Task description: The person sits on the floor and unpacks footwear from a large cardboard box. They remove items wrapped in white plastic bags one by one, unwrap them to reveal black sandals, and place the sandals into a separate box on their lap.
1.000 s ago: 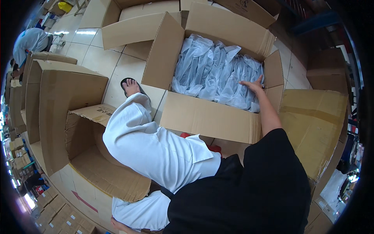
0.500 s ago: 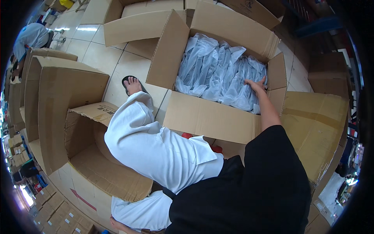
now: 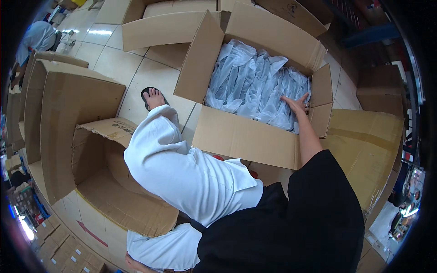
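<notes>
My right hand (image 3: 297, 104) rests on the right end of a row of thin items in clear plastic bags (image 3: 255, 84). Its thumb and fingers are spread apart, touching the plastic. What the bags contain cannot be made out. The bags stand packed side by side in an open cardboard box (image 3: 248, 139) with its flaps folded out. At the lower left, my left hand (image 3: 135, 264) lies beside my white trouser leg, its fingers mostly hidden.
An open empty carton (image 3: 123, 195) lies at my left leg, with taller cartons (image 3: 75, 123) behind it. A taped box (image 3: 364, 145) stands to the right. Further open cartons (image 3: 159, 34) are at the far side. Another person (image 3: 38, 36) bends over at the far left.
My right hand has shifted slightly left and toward me over the plastic bags, with its fingers spread wider. My left hand has hardly moved.
</notes>
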Available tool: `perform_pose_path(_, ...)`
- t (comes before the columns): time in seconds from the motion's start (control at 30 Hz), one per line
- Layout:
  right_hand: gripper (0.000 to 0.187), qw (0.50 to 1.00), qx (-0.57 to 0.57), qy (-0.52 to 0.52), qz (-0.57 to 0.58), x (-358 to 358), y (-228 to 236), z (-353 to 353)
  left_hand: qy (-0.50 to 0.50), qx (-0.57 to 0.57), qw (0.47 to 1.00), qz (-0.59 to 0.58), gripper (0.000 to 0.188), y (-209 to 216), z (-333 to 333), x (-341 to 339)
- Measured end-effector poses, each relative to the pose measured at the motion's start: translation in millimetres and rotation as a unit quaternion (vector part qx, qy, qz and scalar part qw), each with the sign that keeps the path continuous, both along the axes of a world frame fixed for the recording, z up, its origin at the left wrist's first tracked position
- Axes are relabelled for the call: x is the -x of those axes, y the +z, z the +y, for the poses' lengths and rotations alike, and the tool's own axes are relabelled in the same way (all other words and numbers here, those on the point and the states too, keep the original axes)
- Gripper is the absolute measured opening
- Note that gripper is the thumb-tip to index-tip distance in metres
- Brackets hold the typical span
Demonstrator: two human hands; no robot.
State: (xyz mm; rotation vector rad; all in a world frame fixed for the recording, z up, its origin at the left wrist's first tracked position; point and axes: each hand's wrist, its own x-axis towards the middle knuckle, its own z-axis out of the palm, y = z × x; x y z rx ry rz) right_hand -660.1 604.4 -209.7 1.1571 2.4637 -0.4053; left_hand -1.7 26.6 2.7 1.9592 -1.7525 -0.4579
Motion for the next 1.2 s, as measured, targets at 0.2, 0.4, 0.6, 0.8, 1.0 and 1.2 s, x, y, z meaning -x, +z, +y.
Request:
perform_pose_path(0.2,0.138,0.998,-0.048,-0.029,-0.039,6.3,13.3,-13.4,-0.019,-0.016,0.999,-0.026,0.035,-2.4,-4.5,16.4)
perform_pose_path(0.4,0.132,0.993,-0.104,-0.033,-0.052,13.3,20.7,-31.2,-0.031,-0.015,0.999,-0.041,0.034,1.5,-10.8,26.5)
perform_pose_path(0.6,0.131,0.993,-0.101,-0.030,-0.045,13.6,23.1,-33.3,-0.039,-0.017,0.998,-0.044,0.034,-0.3,-14.8,38.6)
perform_pose_path(0.8,0.133,0.989,-0.128,-0.026,-0.062,17.5,17.8,-33.9,-0.044,-0.017,0.998,-0.052,0.034,-1.5,-14.7,36.7)
perform_pose_path(1.0,0.129,0.991,-0.128,-0.011,-0.020,11.7,9.5,-25.3,-0.043,-0.009,0.998,-0.039,0.033,0.9,-16.7,30.8)
perform_pose_path(1.2,0.115,0.990,-0.132,0.022,0.035,4.1,5.4,-31.7,-0.037,-0.016,0.999,-0.030,0.033,-4.8,-17.7,22.7)
